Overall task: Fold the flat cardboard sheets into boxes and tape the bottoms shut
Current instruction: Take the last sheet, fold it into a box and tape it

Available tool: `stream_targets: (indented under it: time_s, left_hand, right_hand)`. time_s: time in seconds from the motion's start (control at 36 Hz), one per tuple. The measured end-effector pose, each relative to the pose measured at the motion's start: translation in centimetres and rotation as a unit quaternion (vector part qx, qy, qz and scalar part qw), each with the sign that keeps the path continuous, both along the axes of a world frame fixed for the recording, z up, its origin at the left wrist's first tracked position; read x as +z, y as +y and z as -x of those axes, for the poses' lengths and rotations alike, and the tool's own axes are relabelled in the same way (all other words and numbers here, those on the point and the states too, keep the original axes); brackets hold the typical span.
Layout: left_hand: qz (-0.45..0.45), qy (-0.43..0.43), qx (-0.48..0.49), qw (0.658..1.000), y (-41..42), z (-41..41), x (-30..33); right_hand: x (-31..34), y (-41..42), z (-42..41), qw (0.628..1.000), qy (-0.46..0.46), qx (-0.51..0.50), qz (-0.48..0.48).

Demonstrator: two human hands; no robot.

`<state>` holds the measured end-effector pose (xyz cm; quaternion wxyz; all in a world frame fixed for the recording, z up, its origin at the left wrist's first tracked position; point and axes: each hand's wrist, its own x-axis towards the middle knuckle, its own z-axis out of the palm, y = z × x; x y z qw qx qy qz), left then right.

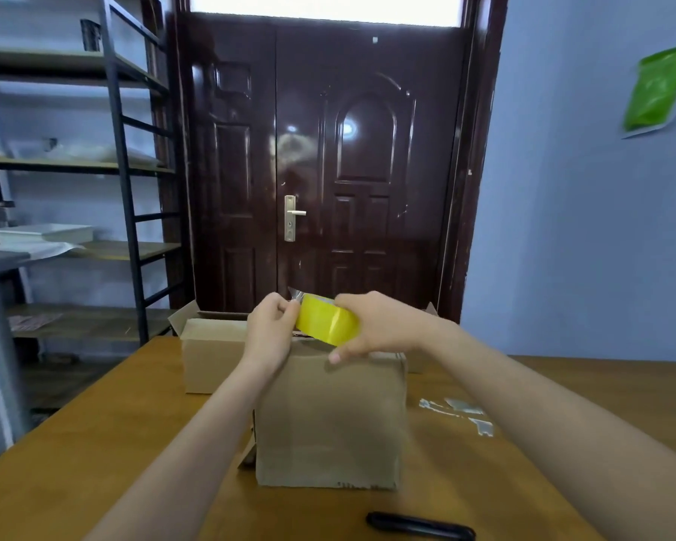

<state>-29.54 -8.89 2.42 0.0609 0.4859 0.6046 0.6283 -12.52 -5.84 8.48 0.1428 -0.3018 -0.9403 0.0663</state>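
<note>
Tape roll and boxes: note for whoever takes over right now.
Right hand grips the yellow tape roll above the near box. Left hand pinches the roll's loose tape end.
Near box is folded; no tape strip visible on it yet.
Another folded box stands behind it, flaps open.
Black tool lies on the table.
Left: tape the near box.
</note>
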Motion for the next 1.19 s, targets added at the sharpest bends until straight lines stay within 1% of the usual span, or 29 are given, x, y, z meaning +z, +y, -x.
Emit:
stream_targets:
  time_s: [0.17, 0.25, 0.31, 0.33, 0.39, 0.44, 0.53, 0.61, 0.67, 0.69, 0.72, 0.78, 0.83, 0.86, 0.89, 0.94, 1.0, 1.08, 1.19]
  left_hand:
    - [-0.016, 0.034, -0.008, 0.999, -0.3, 0.3, -0.2]
    - [-0.020, 0.042, -0.003, 0.999, -0.5, 0.2, 0.0]
    - [-0.027, 0.041, 0.001, 0.999, -0.8, 0.1, 0.3]
    - [-0.031, 0.031, 0.001, 0.999, -1.0, 0.1, 0.4]
    - [-0.038, 0.011, -0.007, 0.999, -1.4, 0.2, 0.5]
    - [-0.028, 0.025, -0.009, 0.999, -1.6, 0.1, 0.5]
    - [-0.037, 0.029, -0.013, 0.999, -1.2, -0.2, 0.8]
    - [-0.051, 0.027, 0.016, 0.998, -1.2, 0.3, 1.6]
    - [-0.068, 0.033, 0.007, 0.997, -1.4, 0.4, 2.4]
    - [-0.077, 0.027, -0.005, 0.997, -1.7, 0.2, 3.0]
    - [-0.086, 0.015, -0.022, 0.996, -2.0, -0.1, 3.7]
    - [-0.095, -0.018, -0.050, 0.994, -2.4, -0.7, 5.3]
    - [-0.101, -0.064, -0.084, 0.989, -2.7, -1.0, 7.0]
    - [-0.100, -0.094, -0.107, 0.985, -2.8, -1.0, 7.9]
    - [-0.096, -0.119, -0.129, 0.980, -2.8, -1.1, 8.8]
    - [-0.085, -0.152, -0.166, 0.971, -2.7, -1.4, 10.5]
    - [-0.076, -0.200, -0.194, 0.958, -2.4, -1.7, 12.1]
    - [-0.057, -0.282, -0.235, 0.928, -2.0, -2.1, 14.0]
    - [-0.060, -0.358, -0.266, 0.893, -1.6, -2.0, 15.7]
  right_hand:
    - [1.1, 0.7, -1.2, 0.996, 0.067, 0.019, 0.052]
    - [2.0, 0.6, -1.1, 0.998, 0.054, 0.022, 0.034]
    - [2.4, 0.6, -1.1, 1.000, 0.027, 0.012, -0.009]
    - [2.6, 0.6, -1.1, 0.999, 0.004, -0.003, -0.054]
    - [2.7, 0.8, -1.5, 0.984, -0.046, -0.046, -0.165]
    - [2.6, 1.2, -1.9, 0.969, -0.067, -0.075, -0.226]
    - [2.5, 1.7, -1.8, 0.950, -0.087, -0.113, -0.278]
    - [3.3, 2.1, -2.0, 0.920, -0.110, -0.180, -0.331]
    - [4.5, 2.5, -2.8, 0.914, -0.103, -0.218, -0.327]
    - [5.0, 2.7, -3.3, 0.917, -0.099, -0.220, -0.319]
    - [5.4, 2.8, -3.7, 0.924, -0.090, -0.215, -0.302]
    - [6.2, 2.7, -4.6, 0.954, -0.016, -0.192, -0.230]
    - [7.1, 2.5, -5.5, 0.977, 0.102, -0.143, -0.119]
    - [7.5, 2.3, -5.8, 0.979, 0.162, -0.111, -0.055]
    - [7.9, 2.0, -6.2, 0.972, 0.217, -0.084, 0.007]
    - [8.6, 1.5, -6.7, 0.942, 0.304, -0.051, 0.132]
    - [8.8, 1.5, -7.0, 0.899, 0.348, -0.020, 0.266]
    - [8.3, 1.9, -7.3, 0.837, 0.364, 0.001, 0.409]
    - [6.8, 2.8, -8.1, 0.762, 0.351, 0.088, 0.537]
